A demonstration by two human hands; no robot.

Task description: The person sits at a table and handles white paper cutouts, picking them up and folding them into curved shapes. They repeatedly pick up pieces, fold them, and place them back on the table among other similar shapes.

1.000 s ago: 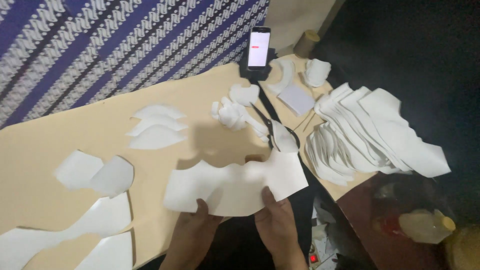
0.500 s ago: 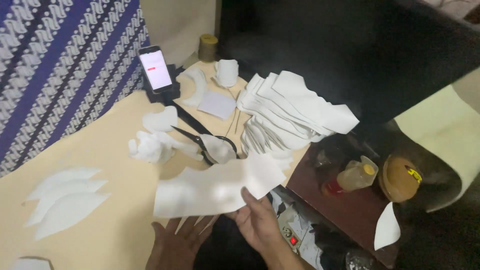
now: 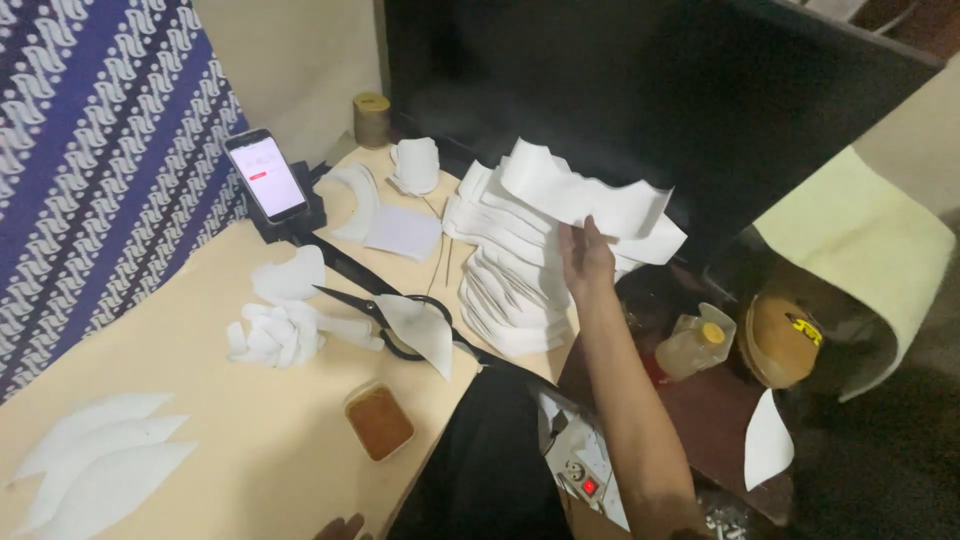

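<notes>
Reaching out over the far edge of the table (image 3: 250, 440), the person's right hand (image 3: 585, 262) gripped a wavy-edged white cut piece (image 3: 590, 200), fingers closed on its lower edge, holding it in the air just above the stack of similar white pieces (image 3: 500, 290). Only the fingertips of the left hand (image 3: 340, 527) showed at the bottom edge, near the table's rim, and I could not tell whether they were curled or spread. Black scissors (image 3: 375, 305) lay on the tabletop beside the stack, a white scrap (image 3: 425, 330) draped across their handles. A small tin of brown paste (image 3: 379, 421) sat nearer the person. A phone (image 3: 265, 175) stood propped against the patterned blue cloth (image 3: 90, 150), and three curved white pieces (image 3: 95, 470) lay at the near left.
</notes>
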